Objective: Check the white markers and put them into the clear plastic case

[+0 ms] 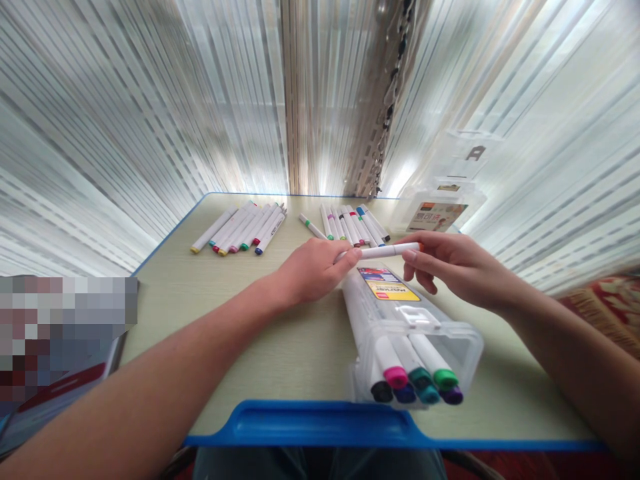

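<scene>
Between my two hands a white marker lies level above a clear plastic marker case. My left hand is closed round its left end. The thumb and fingers of my right hand pinch the other end, where a bit of orange shows. Below them the clear case lies on its side, its open end towards me. Several markers are inside, their pink, green, teal, blue, black and purple ends facing me. A yellow label is on the case's upper side.
Several white markers lie in a row at the back left of the table. A second group lies at the back middle. Another clear case stands at the back right. A blue tray edge runs along the front.
</scene>
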Available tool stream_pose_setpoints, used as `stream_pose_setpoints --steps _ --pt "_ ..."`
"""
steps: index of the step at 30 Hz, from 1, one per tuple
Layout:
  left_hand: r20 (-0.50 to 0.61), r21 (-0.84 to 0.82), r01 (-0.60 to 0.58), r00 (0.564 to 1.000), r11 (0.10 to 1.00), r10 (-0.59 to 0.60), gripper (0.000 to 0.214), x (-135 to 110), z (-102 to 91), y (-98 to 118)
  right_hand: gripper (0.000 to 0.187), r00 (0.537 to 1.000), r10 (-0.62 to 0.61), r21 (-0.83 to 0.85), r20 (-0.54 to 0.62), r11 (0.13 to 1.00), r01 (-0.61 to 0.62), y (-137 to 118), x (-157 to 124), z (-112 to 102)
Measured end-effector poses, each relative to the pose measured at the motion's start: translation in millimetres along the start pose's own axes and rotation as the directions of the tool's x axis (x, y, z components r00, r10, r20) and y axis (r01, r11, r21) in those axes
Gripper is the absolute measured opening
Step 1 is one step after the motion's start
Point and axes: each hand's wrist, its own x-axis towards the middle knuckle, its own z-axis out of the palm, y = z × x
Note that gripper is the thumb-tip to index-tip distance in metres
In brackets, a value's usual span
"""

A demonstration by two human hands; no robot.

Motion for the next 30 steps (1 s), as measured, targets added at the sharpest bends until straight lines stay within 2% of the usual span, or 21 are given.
stream_pose_setpoints --steps 6,15,30 --pt "-0.004 0.009 0.000 1.000 1.000 0.001 0.043 0.4 -0.7 0.5 0.036 0.998 0.010 0.017 0.060 1.000 -0.011 0.0 0.2 -0.8" --pt "-0.003 0.002 -0.006 1.000 1.000 0.006 0.042 0.4 -0.7 -0.4 0.037 1.000 0.022 0.059 0.003 0.998 -0.022 3.0 0.9 3.1" --pt "0.003 -0.003 0.002 1.000 1.000 -0.002 0.045 -0.2 0.3 -1.7 0.036 0.998 0.026 0.041 -0.059 0.999 -0.024 2.0 1.1 6.1"
